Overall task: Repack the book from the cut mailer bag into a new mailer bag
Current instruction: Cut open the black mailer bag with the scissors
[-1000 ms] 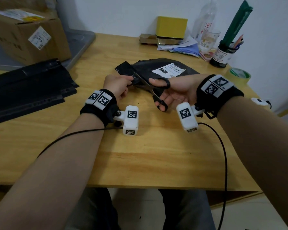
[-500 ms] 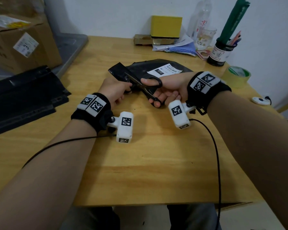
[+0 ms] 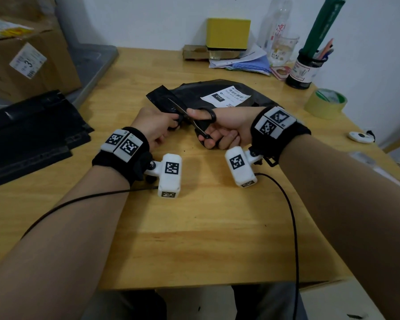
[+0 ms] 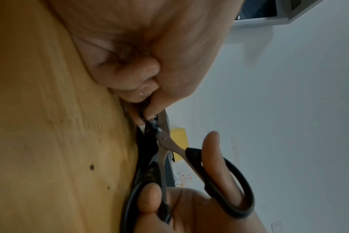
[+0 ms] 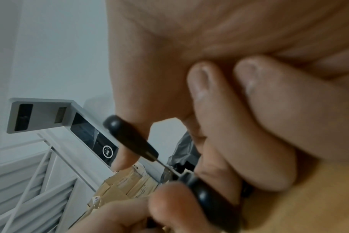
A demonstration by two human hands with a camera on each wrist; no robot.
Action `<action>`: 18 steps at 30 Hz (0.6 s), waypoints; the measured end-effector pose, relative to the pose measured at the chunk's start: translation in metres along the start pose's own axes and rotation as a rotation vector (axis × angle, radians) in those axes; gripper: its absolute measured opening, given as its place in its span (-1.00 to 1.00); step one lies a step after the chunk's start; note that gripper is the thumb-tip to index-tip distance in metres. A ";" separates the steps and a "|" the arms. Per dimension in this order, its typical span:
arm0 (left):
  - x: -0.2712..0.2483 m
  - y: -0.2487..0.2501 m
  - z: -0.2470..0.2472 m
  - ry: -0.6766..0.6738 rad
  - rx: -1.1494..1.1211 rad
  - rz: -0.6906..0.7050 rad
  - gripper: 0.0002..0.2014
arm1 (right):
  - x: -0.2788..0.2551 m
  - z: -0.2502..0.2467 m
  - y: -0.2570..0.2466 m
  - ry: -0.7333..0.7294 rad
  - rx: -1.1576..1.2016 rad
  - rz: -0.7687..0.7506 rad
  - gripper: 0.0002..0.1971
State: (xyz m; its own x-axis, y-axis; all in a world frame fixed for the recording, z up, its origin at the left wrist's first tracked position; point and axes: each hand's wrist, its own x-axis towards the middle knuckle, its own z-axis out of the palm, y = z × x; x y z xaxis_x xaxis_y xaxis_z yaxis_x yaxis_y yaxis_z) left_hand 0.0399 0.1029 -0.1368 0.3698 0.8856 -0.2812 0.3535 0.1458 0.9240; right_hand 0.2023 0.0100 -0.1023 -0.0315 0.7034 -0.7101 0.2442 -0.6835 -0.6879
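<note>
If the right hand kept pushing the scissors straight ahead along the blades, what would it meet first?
Most likely the left hand: the right hand aims the scissors at the black mailer bag edge pinched in the left fingers. Depth is uncertain; the blades may pass just above them.

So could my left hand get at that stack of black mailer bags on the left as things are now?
Probably yes, once freed. The left hand pinches the cut mailer bag being cut by the scissors; bare table lies between it and the black stack.
</note>
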 end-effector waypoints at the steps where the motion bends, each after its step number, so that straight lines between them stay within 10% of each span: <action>1: 0.000 -0.001 0.000 -0.001 0.002 0.002 -0.79 | 0.000 0.001 0.000 0.009 -0.005 0.004 -0.35; 18: -0.004 0.001 -0.002 -0.019 0.010 0.022 -0.79 | 0.004 0.009 -0.001 0.049 0.013 -0.002 -0.32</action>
State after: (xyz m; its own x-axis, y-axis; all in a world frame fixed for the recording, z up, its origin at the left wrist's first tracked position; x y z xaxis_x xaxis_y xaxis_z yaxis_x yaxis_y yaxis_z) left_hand 0.0375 0.1003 -0.1345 0.3940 0.8799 -0.2654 0.3530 0.1217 0.9277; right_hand 0.1928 0.0116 -0.1061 0.0156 0.7133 -0.7007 0.2313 -0.6843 -0.6915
